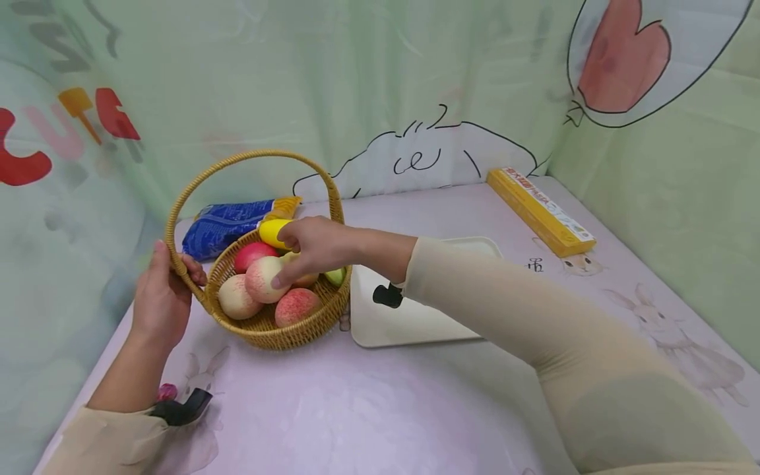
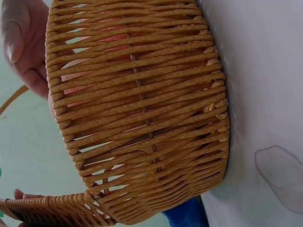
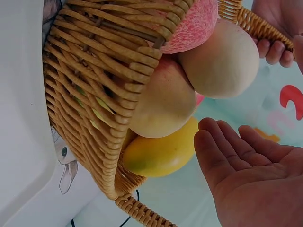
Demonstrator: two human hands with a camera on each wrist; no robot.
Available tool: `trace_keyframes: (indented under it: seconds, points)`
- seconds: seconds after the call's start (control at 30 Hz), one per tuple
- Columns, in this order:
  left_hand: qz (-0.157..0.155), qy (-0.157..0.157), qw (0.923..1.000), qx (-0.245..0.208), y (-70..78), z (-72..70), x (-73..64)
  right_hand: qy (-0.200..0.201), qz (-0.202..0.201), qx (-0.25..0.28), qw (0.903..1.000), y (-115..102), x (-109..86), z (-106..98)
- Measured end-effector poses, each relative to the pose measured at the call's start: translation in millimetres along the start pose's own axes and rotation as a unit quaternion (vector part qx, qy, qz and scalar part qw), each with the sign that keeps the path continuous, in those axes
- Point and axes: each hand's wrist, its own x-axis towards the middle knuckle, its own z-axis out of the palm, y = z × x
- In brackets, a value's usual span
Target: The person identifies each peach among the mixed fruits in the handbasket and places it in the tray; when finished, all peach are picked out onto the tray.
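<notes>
A wicker basket (image 1: 299,336) with a tall arched handle (image 1: 255,154) stands left of centre in the head view. It holds several peaches, among them a pale one on top (image 1: 263,280) and a pinker one (image 1: 298,307), plus a yellow mango (image 3: 161,153). My left hand (image 1: 161,300) grips the handle near its left base. Over the fruit hovers my right hand (image 1: 320,247); the right wrist view shows its fingers extended beside the mango, holding nothing. A green fruit (image 1: 335,276) is partly hidden by the basket's right side.
To the basket's right lies a white tray (image 1: 386,326), partly covered by my right arm. A yellow pasta box (image 1: 537,211) rests farther right. Behind the basket is a blue and yellow packet (image 1: 228,225). Printed curtains (image 1: 237,79) enclose the table.
</notes>
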Motion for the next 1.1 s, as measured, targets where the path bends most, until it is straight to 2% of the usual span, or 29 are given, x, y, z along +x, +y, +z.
trace_keyframes:
  seconds: [0.27, 0.4, 0.77, 1.1]
  points:
    - [-0.011, 0.004, 0.9998, 0.016, -0.1, -3.2, -2.6, -0.015, -0.007, -0.040, 0.9991, -9, 15.7, 3]
    - [-0.006, 0.011, 0.9997, 0.022, 0.0, -3.0, -3.3, -0.023, -0.019, -0.055, 0.9980, -13, 23.4, 3]
    - [-0.006, 0.005, 0.9991, 0.041, -2.5, -1.6, -0.9, -0.057, 0.000, -0.085, 0.9947, -20, 37.6, 9]
    - [0.020, 0.000, 0.9995, 0.022, -2.9, -1.2, -0.5, -0.088, -0.008, -0.132, 0.9873, -29, 49.3, 17]
